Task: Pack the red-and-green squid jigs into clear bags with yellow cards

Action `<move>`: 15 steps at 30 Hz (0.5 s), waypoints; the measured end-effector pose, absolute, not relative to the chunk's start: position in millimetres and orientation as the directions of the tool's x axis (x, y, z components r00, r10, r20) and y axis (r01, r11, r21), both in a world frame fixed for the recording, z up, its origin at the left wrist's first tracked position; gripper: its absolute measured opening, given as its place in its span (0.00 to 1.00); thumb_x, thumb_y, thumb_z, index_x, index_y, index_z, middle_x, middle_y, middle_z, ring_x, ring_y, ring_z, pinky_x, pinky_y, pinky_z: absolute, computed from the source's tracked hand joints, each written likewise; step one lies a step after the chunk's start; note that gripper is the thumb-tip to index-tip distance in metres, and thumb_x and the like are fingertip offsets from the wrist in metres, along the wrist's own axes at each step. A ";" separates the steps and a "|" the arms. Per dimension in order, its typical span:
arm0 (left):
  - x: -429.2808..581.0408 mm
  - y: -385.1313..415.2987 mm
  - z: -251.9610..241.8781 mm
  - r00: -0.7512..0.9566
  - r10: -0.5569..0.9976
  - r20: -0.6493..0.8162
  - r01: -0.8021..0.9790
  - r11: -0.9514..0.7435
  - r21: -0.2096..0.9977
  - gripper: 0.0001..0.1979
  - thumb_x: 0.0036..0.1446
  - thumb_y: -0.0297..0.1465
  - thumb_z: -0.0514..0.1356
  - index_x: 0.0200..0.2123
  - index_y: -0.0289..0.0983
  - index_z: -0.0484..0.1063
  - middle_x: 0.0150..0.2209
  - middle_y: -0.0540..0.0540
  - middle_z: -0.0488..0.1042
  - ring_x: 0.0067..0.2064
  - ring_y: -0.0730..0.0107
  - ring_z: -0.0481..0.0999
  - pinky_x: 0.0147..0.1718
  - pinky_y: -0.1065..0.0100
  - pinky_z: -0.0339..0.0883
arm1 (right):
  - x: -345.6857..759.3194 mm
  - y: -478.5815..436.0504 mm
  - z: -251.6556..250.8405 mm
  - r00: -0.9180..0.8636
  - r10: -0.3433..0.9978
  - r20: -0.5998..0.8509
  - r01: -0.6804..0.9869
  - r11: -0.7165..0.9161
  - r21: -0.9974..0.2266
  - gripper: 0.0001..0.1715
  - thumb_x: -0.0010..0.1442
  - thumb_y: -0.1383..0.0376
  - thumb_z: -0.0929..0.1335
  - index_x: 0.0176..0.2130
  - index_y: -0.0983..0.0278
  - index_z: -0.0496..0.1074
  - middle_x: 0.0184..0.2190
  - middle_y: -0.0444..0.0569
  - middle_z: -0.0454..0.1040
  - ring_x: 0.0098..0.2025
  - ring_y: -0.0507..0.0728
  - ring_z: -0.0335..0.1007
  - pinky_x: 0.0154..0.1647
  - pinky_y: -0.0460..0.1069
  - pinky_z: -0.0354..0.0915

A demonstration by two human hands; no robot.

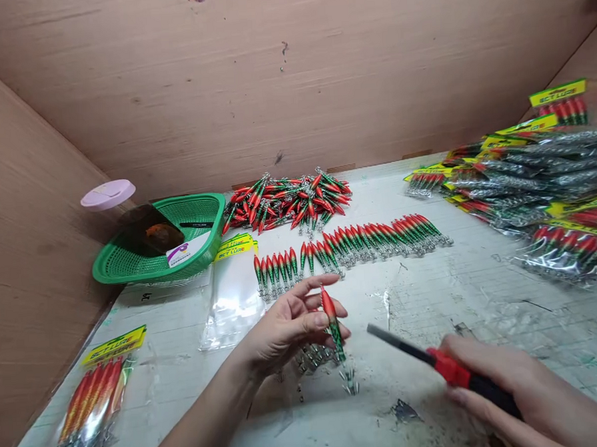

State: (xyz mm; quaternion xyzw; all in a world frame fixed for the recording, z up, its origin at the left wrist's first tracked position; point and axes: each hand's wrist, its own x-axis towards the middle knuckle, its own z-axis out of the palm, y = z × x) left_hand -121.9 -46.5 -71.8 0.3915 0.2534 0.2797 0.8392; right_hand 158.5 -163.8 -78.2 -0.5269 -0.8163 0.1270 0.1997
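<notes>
My left hand [296,320] pinches a red and green squid jig [332,318] between thumb and fingers, its hook crown pointing down. Partly hidden behind that hand are more hook crowns [315,357] near the table. A long-nosed lighter [451,369], red and black with a dark metal tube, is gripped in my right hand [517,379]. Its tip points left towards the jig, with a gap between them. No flame shows at the tip. Beyond my hands, a row of similar jigs [379,239] lies side by side on the table.
Behind the row is a heap of jigs [287,201]. At left, a green basket [156,274] holds a lidded cup [143,225]. Empty labelled bags [232,300] lie beside it. A packed bag [95,401] is front left; many packed bags [536,171] pile up right. Wooden walls [271,85] enclose the table.
</notes>
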 end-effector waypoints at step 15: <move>-100.2 -33.0 -88.7 0.546 0.837 -0.035 0.596 -0.359 0.719 0.05 0.52 0.27 0.55 0.32 0.38 0.71 0.26 0.48 0.70 0.35 0.63 0.67 0.35 0.64 0.61 | 171.2 -161.6 -121.8 -0.509 0.676 0.533 0.839 0.529 0.129 0.14 0.65 0.63 0.59 0.38 0.64 0.71 0.37 0.53 0.76 0.40 0.58 0.71 0.43 0.51 0.64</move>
